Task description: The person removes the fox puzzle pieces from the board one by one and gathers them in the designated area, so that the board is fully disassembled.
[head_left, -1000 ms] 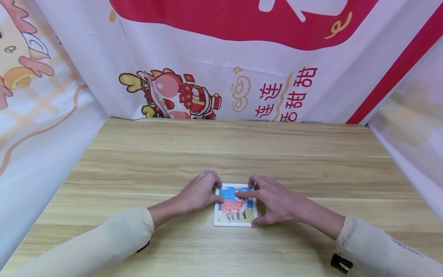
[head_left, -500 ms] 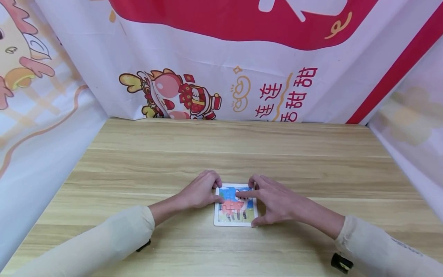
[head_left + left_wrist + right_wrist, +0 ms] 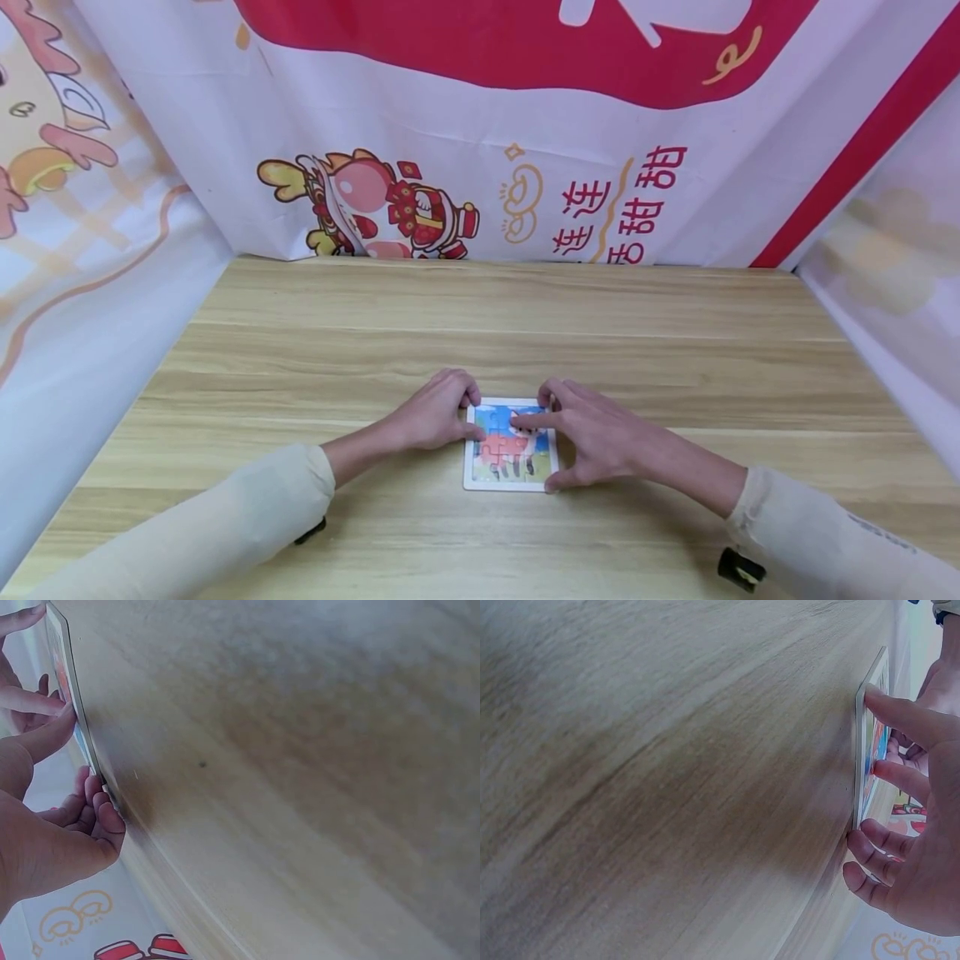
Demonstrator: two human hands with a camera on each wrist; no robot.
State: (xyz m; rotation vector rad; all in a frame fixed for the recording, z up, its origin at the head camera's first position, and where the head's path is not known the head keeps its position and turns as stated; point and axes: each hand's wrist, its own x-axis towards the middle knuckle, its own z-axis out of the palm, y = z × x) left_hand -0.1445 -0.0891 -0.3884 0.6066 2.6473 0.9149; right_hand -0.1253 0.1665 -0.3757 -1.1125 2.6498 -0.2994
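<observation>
A small square jigsaw puzzle (image 3: 501, 457) in a white frame (image 3: 510, 486) lies flat on the table, its pieces fitted into a picture of a pinkish animal on blue and green. At its left edge my left hand (image 3: 431, 414) holds the frame, thumb on the face and the other fingers curled at the upper corner. My right hand (image 3: 603, 437) spans the right edge: thumb on the lower corner, several fingers at the upper corner, index finger pressing on the picture. Seen edge-on in the right wrist view, the puzzle (image 3: 859, 750) sits between thumb and fingers.
The wood-grain table (image 3: 487, 325) reaches back to a white and red printed cloth (image 3: 450, 108). More printed cloth hangs at the left side (image 3: 112, 250) and the right side (image 3: 885, 250). A dark strap piece (image 3: 741, 571) shows under the right sleeve.
</observation>
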